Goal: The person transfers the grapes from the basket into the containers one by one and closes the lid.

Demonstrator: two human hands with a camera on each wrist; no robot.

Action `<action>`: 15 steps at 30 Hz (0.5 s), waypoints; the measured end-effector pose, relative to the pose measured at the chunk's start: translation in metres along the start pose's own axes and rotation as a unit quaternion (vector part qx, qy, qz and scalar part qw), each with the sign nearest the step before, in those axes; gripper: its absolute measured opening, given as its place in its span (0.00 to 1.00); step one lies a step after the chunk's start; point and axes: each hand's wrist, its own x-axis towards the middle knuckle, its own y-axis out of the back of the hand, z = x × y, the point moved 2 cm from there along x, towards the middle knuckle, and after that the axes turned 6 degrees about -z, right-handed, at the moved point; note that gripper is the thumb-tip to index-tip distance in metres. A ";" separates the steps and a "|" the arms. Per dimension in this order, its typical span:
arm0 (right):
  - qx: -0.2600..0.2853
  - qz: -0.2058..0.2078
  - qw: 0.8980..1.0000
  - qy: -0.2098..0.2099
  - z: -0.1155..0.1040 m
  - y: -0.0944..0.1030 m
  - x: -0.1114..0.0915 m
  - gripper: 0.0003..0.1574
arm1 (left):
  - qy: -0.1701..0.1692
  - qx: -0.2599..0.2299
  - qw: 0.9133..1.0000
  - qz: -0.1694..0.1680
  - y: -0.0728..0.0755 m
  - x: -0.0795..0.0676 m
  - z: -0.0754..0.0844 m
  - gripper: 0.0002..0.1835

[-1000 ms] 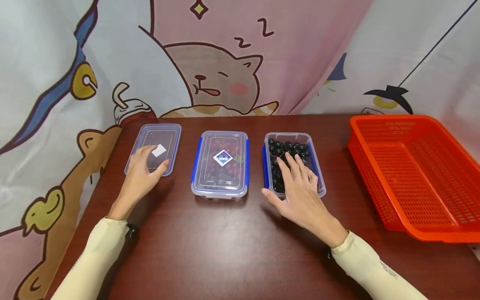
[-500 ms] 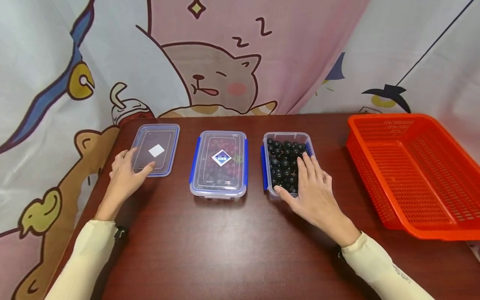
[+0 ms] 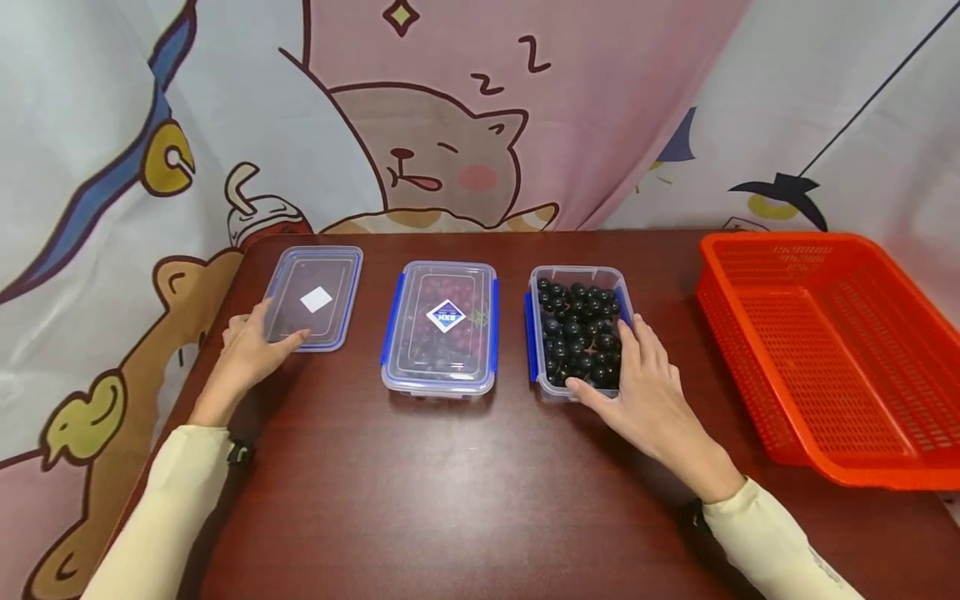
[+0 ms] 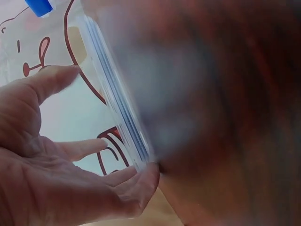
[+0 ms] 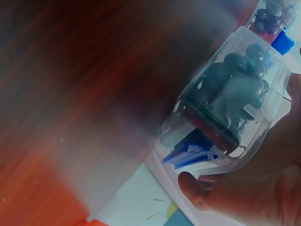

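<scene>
My left hand point(image 3: 243, 354) is at the near left side of a clear plastic lid point(image 3: 330, 271) with a white sticker. Its fingertips meet the lid's edge in the left wrist view, while the thumb stays apart from it. My right hand point(image 3: 654, 408) lies around the near right corner of a clear lidless food container point(image 3: 555, 393). Black grapes point(image 3: 573, 329) fill that container. The right thumb is at the near rim and the other fingers lie along the right side. A blue side latch point(image 5: 188, 155) shows through the plastic in the right wrist view.
Between the hands stands a lidded container point(image 3: 442, 358) with blue latches, a BXH label and reddish and dark grapes inside. To the far right is a red plastic basket point(image 3: 753, 375). A printed curtain point(image 3: 615, 108) hangs behind the brown table point(image 3: 450, 500).
My right hand has slid right, off the top of the grapes to the container's right side. My left hand has drawn back left from over the lid to its edge.
</scene>
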 end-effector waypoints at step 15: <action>0.017 -0.016 1.000 -0.012 0.012 0.006 -0.004 0.78 | -0.050 -0.021 0.999 0.005 0.007 0.007 -0.018 0.33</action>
